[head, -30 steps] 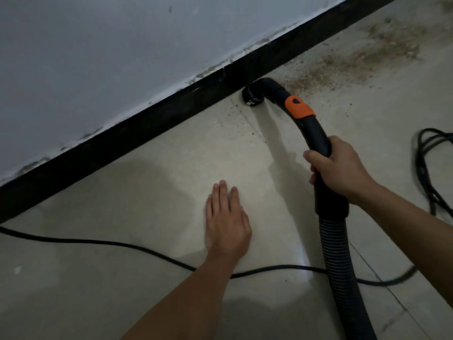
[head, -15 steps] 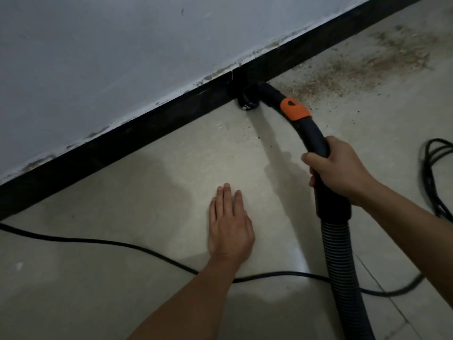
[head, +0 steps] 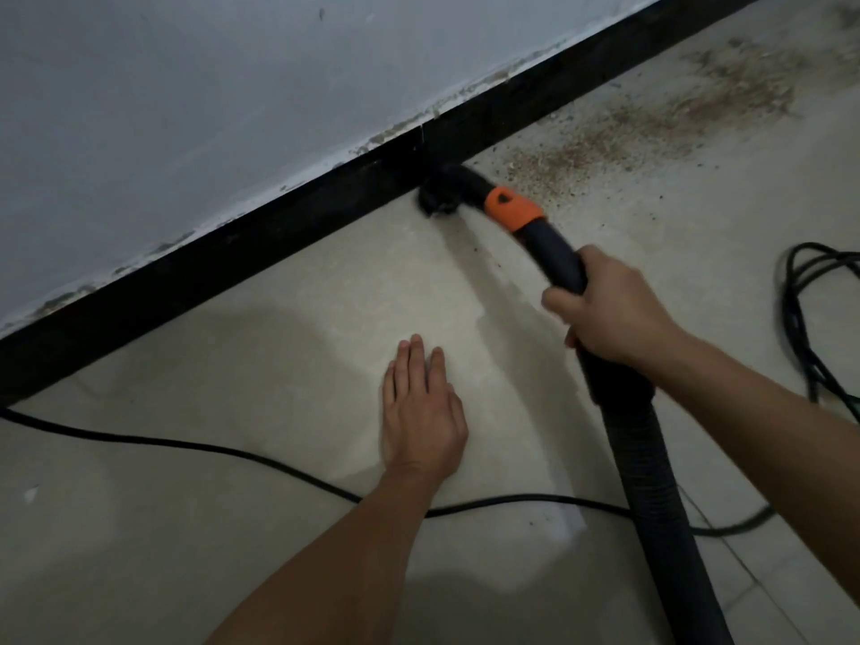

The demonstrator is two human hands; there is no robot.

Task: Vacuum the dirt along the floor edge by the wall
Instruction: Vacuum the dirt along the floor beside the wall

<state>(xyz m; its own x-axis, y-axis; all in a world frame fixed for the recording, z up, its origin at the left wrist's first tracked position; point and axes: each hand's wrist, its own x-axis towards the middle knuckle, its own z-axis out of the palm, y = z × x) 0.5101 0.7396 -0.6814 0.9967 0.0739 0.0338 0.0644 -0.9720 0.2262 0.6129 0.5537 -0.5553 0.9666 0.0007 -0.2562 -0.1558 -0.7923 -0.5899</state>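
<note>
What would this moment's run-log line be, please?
right hand grips vacuum handle; nozzle at baseboard; left hand flat on floor; dirt right of nozzle

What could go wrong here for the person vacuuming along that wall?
The black cable lies across the floor under the left forearm and the hose; shifting sideways could snag or drag it. The nozzle, steered by the right hand on the handle, sits tight against the black baseboard, so it might scuff it. Most of the dirt patch lies to its right; a fast sweep could scatter it.

A plain indoor room (likely a home): pale tiled floor (head: 279, 346), white painted wall (head: 186, 109), black skirting (head: 223, 258).
</note>
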